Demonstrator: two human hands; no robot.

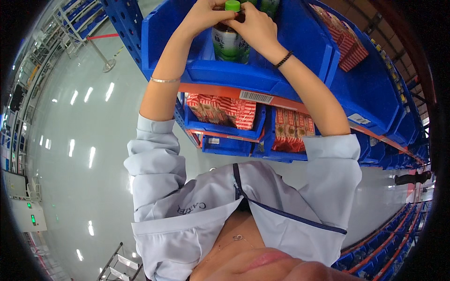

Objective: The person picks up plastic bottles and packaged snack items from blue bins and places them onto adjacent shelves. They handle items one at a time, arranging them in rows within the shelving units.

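Observation:
A plastic drink bottle with a green cap and a green-and-white label (231,44) is upright in a blue plastic shelf bin (293,52), its base close behind the front wall. My left hand (207,15) grips the bottle at its neck from the left. From the right, my right hand (256,28) closes around the same neck, the thumbs of both hands near each other just below the cap. The fingers on the far side of the bottle are partly hidden. Behind my right hand, more green-labelled bottles (270,7) stand deeper in the bin.
An orange shelf beam (214,90) with a barcode label runs under the bin. Red-and-white striped packets (225,109) fill a lower bin; others (351,49) lie to the right. A blue perforated upright (123,28) rises at left. A step ladder (121,263) and a distant person (413,178) stand on the floor.

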